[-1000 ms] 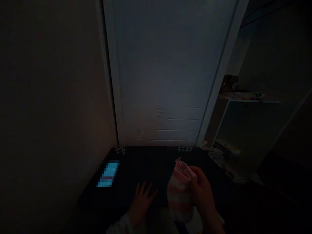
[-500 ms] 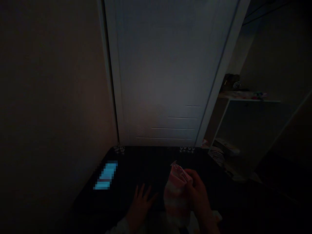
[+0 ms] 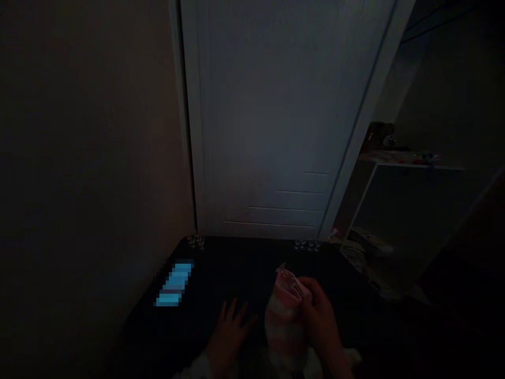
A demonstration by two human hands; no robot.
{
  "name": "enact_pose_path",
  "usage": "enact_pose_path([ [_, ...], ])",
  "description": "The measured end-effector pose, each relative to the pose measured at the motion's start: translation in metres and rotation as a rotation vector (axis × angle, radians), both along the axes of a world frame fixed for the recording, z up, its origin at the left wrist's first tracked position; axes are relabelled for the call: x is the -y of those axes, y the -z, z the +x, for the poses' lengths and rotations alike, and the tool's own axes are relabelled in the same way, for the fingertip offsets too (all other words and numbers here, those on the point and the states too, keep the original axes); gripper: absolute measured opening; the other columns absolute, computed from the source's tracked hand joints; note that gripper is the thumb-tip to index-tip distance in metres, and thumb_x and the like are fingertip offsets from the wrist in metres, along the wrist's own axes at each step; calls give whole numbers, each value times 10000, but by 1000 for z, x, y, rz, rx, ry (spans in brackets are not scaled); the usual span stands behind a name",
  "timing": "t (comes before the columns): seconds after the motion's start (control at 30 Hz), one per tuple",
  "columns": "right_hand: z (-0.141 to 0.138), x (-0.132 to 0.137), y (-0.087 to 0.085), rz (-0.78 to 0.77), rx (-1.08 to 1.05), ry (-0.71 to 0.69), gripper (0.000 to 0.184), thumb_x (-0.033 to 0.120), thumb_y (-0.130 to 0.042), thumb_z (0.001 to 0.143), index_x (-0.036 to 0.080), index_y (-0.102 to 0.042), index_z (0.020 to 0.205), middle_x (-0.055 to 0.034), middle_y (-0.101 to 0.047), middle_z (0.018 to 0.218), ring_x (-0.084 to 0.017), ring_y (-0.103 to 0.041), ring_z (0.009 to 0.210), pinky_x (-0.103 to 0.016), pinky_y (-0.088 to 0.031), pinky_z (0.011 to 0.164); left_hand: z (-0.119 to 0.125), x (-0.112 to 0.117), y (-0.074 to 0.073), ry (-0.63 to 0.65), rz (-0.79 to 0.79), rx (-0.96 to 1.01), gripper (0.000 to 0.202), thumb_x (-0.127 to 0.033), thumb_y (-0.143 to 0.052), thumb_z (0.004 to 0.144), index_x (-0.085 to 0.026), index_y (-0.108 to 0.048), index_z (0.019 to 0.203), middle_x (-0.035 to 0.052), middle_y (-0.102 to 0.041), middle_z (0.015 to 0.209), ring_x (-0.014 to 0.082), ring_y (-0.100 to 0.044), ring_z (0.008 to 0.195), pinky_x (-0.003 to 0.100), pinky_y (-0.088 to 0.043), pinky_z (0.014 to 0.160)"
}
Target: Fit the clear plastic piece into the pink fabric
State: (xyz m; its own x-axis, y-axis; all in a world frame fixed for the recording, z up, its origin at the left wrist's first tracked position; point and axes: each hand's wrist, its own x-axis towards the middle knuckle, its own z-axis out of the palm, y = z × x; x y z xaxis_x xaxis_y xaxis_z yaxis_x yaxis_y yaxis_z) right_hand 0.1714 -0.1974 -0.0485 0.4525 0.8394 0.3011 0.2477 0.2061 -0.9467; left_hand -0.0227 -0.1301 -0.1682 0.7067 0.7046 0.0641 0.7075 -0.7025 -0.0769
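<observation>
You have two hands in view and one striped pink-and-white pouch (image 3: 283, 329). Your right hand (image 3: 321, 318) grips it near the mouth, thumb and fingers pinching the rim's right side; your left hand (image 3: 232, 331) has its fingers spread over the dark table (image 3: 244, 268), whether touching it you can't tell. The pouch is at the table's near edge, right of your left hand. Its long axis runs nearly upright in view, open mouth up and toward the one white door (image 3: 272, 116), something clear and shiny showing at the opening. Your right hand covers part of its right side. One blurred-out blue glowing panel (image 3: 174, 284) lies at the left; two clusters of small shiny pieces, too dim to count, sit near the far corners.
</observation>
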Motion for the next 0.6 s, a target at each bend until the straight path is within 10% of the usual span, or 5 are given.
enact_pose_path([
  [0.6, 15, -47, -32, 76, 22, -115, 251, 353, -534, 682, 173, -552, 855, -40, -627, 776, -185, -581, 696, -259, -453, 606, -8, -21, 13, 101, -2, 79, 630, -241, -539, 759, -462, -229, 1260, 53, -411, 1296, 329, -424, 1142, 550, -365, 879],
])
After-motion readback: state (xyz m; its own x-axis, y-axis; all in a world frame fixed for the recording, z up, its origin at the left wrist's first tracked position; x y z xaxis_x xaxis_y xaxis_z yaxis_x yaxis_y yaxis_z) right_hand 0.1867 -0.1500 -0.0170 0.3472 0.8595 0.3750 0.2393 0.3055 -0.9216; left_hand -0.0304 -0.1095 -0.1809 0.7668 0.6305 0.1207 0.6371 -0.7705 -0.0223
